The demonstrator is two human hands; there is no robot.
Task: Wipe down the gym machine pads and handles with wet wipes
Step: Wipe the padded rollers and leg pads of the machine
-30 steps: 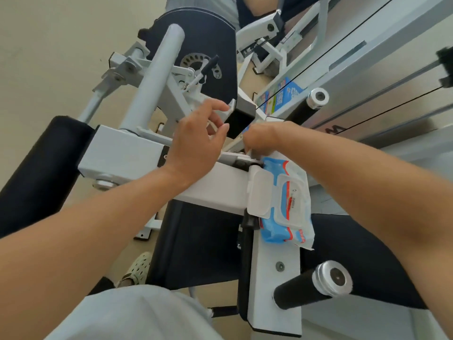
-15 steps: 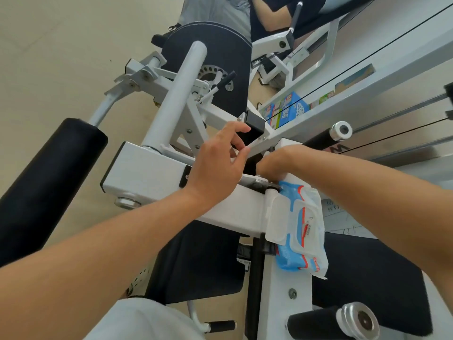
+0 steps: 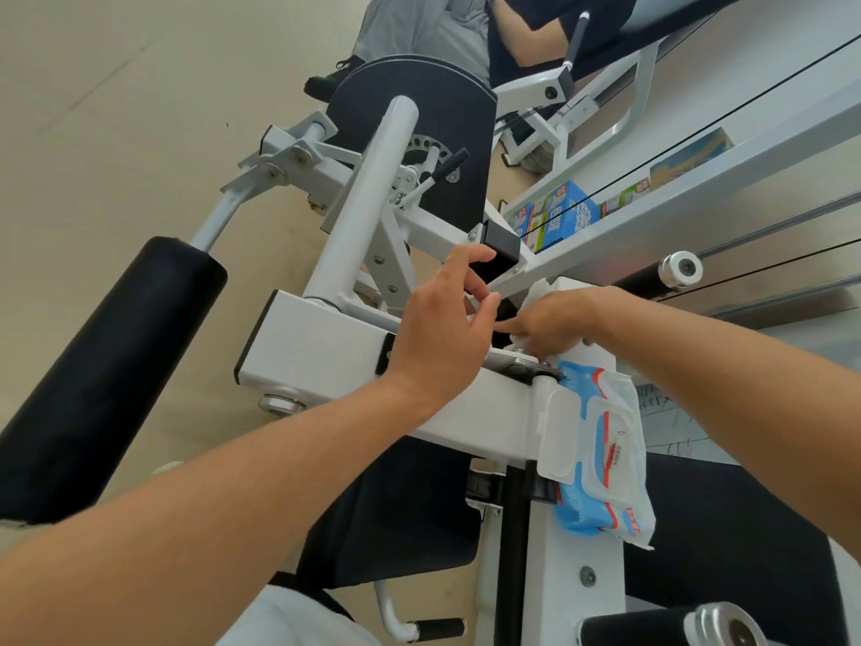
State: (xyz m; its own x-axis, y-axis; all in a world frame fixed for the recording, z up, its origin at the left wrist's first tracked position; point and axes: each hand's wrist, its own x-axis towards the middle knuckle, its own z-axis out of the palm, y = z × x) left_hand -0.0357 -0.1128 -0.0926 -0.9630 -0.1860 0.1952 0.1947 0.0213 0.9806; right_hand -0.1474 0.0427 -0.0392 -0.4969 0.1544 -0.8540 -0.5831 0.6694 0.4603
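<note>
An open pack of wet wipes (image 3: 601, 463), blue and white with its lid flipped up, lies on the white frame (image 3: 326, 347) of the gym machine. Just beyond the pack my right hand (image 3: 554, 324) grips a white wipe (image 3: 536, 291) against the frame joint. My left hand (image 3: 442, 328) hovers right beside it, index finger and thumb spread near a black end cap (image 3: 501, 247), with nothing visibly in it. A black roller pad (image 3: 107, 375) lies at the left, and a black seat pad (image 3: 396, 505) sits under my arms.
Black handles with metal caps stick out at the right (image 3: 675, 272) and bottom right (image 3: 713, 627). A small lever grip (image 3: 438, 629) is low in the middle. Cables run across the upper right. Boxes (image 3: 559, 216) stand on a ledge. Another person (image 3: 419, 30) sits behind the machine.
The view has tilted up, so machine and pack sit lower in frame. Both hands stay at the frame joint; the white wipe now shows above my right hand.
</note>
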